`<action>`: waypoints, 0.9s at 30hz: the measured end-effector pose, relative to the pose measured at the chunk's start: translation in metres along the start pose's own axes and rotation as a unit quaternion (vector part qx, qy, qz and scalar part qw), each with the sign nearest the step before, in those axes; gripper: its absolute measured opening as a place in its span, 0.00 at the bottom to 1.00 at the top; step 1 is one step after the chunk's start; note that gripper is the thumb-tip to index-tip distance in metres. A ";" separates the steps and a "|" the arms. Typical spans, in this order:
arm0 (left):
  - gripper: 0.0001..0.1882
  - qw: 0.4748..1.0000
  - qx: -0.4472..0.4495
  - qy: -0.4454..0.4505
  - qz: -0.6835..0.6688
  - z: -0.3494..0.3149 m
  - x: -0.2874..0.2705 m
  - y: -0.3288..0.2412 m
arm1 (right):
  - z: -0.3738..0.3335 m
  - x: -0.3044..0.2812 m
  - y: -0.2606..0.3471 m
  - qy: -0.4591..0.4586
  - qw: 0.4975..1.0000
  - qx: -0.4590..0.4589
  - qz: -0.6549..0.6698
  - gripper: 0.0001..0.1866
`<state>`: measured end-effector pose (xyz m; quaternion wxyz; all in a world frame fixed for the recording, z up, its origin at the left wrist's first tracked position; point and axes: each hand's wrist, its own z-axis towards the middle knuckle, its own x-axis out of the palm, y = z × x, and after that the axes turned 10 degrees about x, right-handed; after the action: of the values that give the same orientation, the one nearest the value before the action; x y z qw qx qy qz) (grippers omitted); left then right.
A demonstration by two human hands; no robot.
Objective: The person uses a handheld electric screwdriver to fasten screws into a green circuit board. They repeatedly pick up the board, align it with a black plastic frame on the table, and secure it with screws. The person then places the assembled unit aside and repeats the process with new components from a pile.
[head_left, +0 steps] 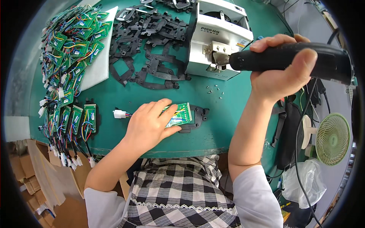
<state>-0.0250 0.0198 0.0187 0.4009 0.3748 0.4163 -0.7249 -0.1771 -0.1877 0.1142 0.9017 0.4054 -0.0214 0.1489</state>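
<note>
My right hand [283,72] is wrapped around a black electric screwdriver [296,57], raised at the right. The screwdriver's front end points left at the metal outlet [219,57] of a white screw feeder [211,34]; whether its bit touches a screw there is hidden. Lower down, my left hand [150,119] holds a green circuit board [184,114] with its thumb and fingertips, covering its left part. Under the board lies a black plastic bracket [199,116], showing at the right. Wires lead from the board's left side to a white connector [121,114].
Several wired circuit boards [78,49] are piled at the left beside a white foam sheet [100,57]. Boards on brackets [89,117] line the near left. Black brackets [152,34] are heaped behind. Small screws [216,89] lie before the feeder. A cable [298,152] hangs near a green fan [332,138].
</note>
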 end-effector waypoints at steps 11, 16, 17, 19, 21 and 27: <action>0.29 0.994 -0.027 -0.106 -0.031 -0.007 0.003 0.010 | -0.003 0.027 -0.004 0.010 0.999 -0.017 -0.036 0.31; 0.28 0.994 0.007 -0.109 -0.006 -0.006 0.001 0.014 | -0.020 0.015 0.012 0.072 0.991 0.113 0.000 0.33; 0.28 0.995 0.014 -0.104 -0.004 -0.005 0.001 0.014 | -0.027 0.012 0.012 0.089 0.987 0.133 0.015 0.32; 0.27 0.995 0.016 -0.094 -0.025 -0.003 0.006 0.010 | -0.037 0.015 0.012 0.041 0.986 0.151 0.066 0.29; 0.27 0.996 0.020 -0.085 -0.035 -0.003 0.010 0.007 | -0.047 0.016 0.011 0.029 0.981 0.167 0.096 0.28; 0.28 0.997 0.042 -0.057 -0.032 -0.001 0.017 0.006 | -0.066 0.009 0.006 0.098 0.979 0.173 0.035 0.31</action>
<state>-0.0261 0.0142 0.0011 0.3846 0.3362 0.3736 -0.7742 -0.1754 -0.1330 0.0759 0.8099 0.5377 0.0790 0.2207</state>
